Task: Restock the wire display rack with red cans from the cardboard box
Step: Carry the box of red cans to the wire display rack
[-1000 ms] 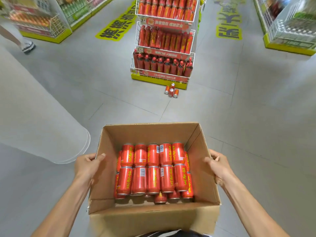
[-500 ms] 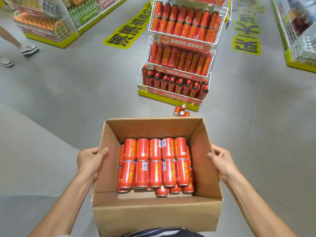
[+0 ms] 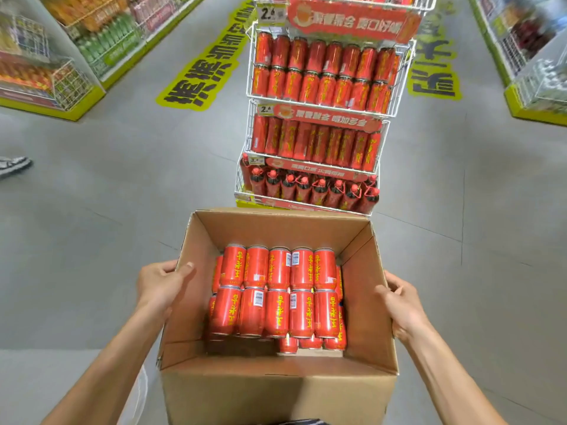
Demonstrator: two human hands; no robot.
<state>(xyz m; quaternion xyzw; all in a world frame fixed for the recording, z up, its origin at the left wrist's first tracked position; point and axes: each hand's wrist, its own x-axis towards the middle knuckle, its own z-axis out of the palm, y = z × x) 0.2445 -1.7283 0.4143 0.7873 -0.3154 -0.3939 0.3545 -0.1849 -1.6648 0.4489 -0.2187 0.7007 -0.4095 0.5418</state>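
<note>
Grey shop floor (image 3: 92,240) runs between shelving aisles, and the wire display rack (image 3: 325,115) stands straight ahead, its 3 visible tiers looking full. Just before it, the cardboard box (image 3: 276,394) is carried in front of the body. It holds the red cans (image 3: 279,289), which lie in 2 rows of 5 with more beneath. The left hand (image 3: 159,286) grips the left wall, thumb hooked inside and fingers (image 3: 162,266) curled outside. The right hand (image 3: 402,308) clasps the right wall from outside. Restocking proper seems not begun: every can sits in the box, and I cannot tell where a gap waits. Compared with 0.5 s ago, the rack is much nearer and the box now hides the loose cans at its foot.
</note>
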